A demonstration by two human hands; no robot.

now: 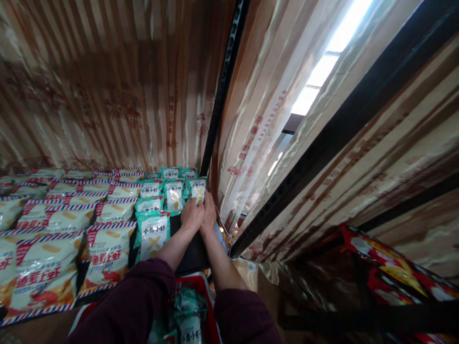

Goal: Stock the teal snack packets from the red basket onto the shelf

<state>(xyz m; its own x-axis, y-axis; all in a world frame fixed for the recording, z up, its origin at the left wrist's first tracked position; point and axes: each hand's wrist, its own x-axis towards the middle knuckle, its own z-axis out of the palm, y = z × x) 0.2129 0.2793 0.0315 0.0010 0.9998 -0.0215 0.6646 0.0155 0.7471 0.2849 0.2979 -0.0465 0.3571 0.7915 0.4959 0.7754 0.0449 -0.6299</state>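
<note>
Both hands meet at a small green-and-white snack bag (197, 187) standing at the right end of the shelf. My left hand (192, 214) has its fingers curled against the bag's lower front. Beside it, my right hand (208, 210) closes round the bag's right edge; its fingertips are partly hidden. Other green snack bags stand just left and behind, such as one bag (174, 196) close by and a nearer one (153, 234) at the front of its row.
Rows of larger white snack bags (46, 272) fill the shelf's left side. Below my arms is a red basket (211, 306) holding more green bags. A black post (218, 95) and pleated curtain (143, 95) border the shelf. Red packets (383, 258) lie at right.
</note>
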